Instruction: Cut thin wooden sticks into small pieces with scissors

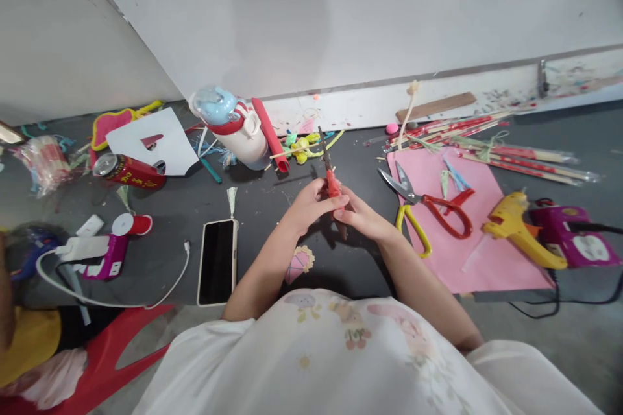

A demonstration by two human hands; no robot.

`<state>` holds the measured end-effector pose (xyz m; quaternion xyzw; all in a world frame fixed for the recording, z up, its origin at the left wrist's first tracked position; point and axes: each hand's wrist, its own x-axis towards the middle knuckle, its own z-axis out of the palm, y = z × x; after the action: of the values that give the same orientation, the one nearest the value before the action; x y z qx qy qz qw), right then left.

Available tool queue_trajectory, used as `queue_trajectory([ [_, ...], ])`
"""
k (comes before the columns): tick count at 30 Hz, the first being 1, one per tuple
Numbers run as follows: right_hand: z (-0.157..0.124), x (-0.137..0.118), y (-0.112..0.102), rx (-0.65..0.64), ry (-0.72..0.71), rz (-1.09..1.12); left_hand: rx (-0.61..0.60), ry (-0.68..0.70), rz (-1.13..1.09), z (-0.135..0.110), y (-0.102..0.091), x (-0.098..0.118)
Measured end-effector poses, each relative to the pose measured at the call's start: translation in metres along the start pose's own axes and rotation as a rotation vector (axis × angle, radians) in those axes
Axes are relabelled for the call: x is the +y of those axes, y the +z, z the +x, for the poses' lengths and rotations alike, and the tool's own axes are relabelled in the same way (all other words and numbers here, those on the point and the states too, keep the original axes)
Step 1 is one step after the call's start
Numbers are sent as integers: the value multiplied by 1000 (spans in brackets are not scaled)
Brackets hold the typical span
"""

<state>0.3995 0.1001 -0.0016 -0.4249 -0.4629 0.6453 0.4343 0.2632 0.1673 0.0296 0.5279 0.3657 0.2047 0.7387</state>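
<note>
At the middle of the desk, my left hand (311, 207) is closed around a slim tool with a dark, narrow metal end and a red-orange handle (333, 184). Its metal end points away from me, and I cannot make out its exact kind. My right hand (363, 215) meets the left one from the other side, fingers closed at the lower part of the same tool. Palms and fingers hide much of it. A small pink piece with a beaded, cream-coloured edge (300, 262) lies just below my left wrist.
Left stand a phone (217, 262), a drink can (130, 172), a thread spool (132, 225) and a water bottle (238, 133). Right, pink paper (479, 259) bears red-handled scissors (428, 201) and a yellow glue gun (518, 227). Wrapped sticks (530, 165) lie behind. Another person's arm (6, 298) shows far left.
</note>
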Motion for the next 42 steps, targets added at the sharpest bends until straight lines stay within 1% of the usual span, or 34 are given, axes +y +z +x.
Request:
queue_trajectory([
  [2,0,-1,0,9,13,15,2,-19,-43,1,1,0],
  [5,0,-2,0,57,28,-2,25,-41,-101,3,5,-1],
  [8,0,-1,0,114,19,-15,55,-28,-165,4,8,-4],
  [12,0,2,0,170,27,-16,54,3,-196,6,9,-8],
  [18,1,4,2,179,-46,18,80,42,-183,8,7,-11],
  [21,1,4,2,171,-31,52,83,53,-188,8,7,-12],
  [25,1,4,2,106,10,147,98,47,-192,11,7,-14],
  [29,3,4,2,135,-35,169,108,33,-191,12,6,-16],
  [32,3,3,2,148,-30,177,104,29,-188,11,6,-15],
  [36,2,-2,3,164,1,172,94,27,-119,8,8,-10],
  [39,0,-4,1,143,76,147,74,20,-5,5,6,-6],
  [40,0,-4,0,134,106,129,101,51,43,4,3,-4],
  [41,-1,-4,-1,132,127,101,160,111,107,2,0,-3],
  [42,-2,-4,-3,133,133,62,250,195,197,1,-4,-1],
])
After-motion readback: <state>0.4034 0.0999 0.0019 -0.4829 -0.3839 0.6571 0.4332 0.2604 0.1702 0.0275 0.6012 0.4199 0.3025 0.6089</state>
